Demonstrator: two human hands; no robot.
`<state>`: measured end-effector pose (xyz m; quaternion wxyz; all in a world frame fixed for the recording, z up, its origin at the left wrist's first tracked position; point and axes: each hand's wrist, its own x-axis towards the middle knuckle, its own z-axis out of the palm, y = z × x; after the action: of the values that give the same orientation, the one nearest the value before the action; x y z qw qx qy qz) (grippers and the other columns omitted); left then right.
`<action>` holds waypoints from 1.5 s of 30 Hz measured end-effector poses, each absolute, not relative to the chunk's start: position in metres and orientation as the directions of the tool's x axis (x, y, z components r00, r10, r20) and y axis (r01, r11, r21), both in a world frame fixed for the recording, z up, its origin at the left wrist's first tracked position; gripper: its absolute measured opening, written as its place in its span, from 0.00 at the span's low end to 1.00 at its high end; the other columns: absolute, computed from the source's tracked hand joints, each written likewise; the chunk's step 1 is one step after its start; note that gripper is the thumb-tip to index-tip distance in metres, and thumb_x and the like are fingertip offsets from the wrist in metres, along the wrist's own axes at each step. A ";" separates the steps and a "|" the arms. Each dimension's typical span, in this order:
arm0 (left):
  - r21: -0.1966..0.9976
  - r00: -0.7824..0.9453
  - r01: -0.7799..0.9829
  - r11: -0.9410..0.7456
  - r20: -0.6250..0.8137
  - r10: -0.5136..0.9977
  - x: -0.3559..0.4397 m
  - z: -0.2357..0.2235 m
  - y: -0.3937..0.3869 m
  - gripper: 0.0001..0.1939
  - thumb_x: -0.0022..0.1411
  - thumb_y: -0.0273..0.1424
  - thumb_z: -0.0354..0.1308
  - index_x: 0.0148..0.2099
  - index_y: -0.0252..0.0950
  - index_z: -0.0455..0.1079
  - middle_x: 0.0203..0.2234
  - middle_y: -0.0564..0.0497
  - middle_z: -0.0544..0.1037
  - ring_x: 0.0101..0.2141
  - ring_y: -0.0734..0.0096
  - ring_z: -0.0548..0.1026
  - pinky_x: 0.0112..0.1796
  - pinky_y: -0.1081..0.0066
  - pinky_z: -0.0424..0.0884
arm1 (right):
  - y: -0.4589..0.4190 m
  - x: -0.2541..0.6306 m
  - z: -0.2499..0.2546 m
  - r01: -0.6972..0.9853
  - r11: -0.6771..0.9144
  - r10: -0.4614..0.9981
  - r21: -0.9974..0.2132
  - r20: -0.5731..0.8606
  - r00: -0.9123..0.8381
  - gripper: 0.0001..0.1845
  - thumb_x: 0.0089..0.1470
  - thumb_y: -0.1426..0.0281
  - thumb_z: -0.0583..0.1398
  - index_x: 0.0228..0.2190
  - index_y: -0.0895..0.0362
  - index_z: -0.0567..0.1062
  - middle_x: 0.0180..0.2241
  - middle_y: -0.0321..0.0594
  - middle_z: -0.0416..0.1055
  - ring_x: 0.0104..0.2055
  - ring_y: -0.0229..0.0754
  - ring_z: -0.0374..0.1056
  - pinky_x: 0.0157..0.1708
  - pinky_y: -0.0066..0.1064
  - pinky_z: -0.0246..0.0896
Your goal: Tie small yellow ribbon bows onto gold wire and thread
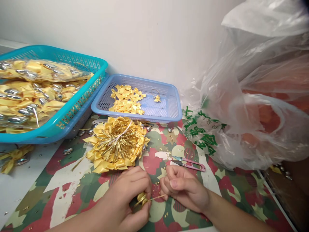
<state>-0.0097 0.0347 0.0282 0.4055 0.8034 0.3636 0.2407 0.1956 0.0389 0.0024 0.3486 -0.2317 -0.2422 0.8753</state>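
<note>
Near the front of the table my left hand (pixel 135 193) is closed around a small gold ribbon bow (pixel 142 197), mostly hidden by the fingers. From the bow a thin gold cord (pixel 156 197) runs across to my right hand (pixel 184 187), whose fingers pinch its end. Just beyond my left hand lies a bundle of yellow ribbon bows (pixel 118 145), their gold cords gathered in the middle under a pale tie. Pink-handled thread snips (pixel 189 163) rest on the patterned sheet behind my right hand.
A blue basket (pixel 177 106) with yellow bows stands behind the bundle. At left is a turquoise basket (pixel 102 66) of bagged bows and silver beads. Crumpled plastic bags (pixel 241 106) fill the right side. Silver beads (pixel 68 150) and gold scraps dot the patterned sheet (pixel 96 193).
</note>
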 end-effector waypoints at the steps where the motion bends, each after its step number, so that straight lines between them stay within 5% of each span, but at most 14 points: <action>1: 0.826 0.619 0.388 -0.408 0.094 0.779 -0.010 0.029 0.035 0.08 0.57 0.21 0.50 0.29 0.38 0.62 0.26 0.54 0.72 0.30 0.70 0.70 0.33 0.71 0.67 | 0.039 0.196 0.003 -0.500 -0.639 0.724 -0.585 -0.236 -0.648 0.20 0.49 0.68 0.67 0.21 0.55 0.60 0.16 0.25 0.52 0.22 0.32 0.47 0.28 0.29 0.45; 45: 0.823 0.637 0.385 -0.417 0.090 0.766 -0.010 0.027 0.036 0.08 0.55 0.19 0.51 0.29 0.38 0.63 0.26 0.54 0.72 0.30 0.71 0.70 0.32 0.73 0.65 | 0.041 0.195 0.004 -0.506 -0.619 0.736 -0.601 -0.218 -0.641 0.14 0.53 0.69 0.64 0.26 0.55 0.62 0.14 0.24 0.52 0.20 0.32 0.42 0.26 0.31 0.37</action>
<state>-0.0103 0.0365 0.0274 0.4060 0.8085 0.3559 0.2343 0.1952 0.0405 0.0040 0.3570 -0.2285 -0.2515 0.8701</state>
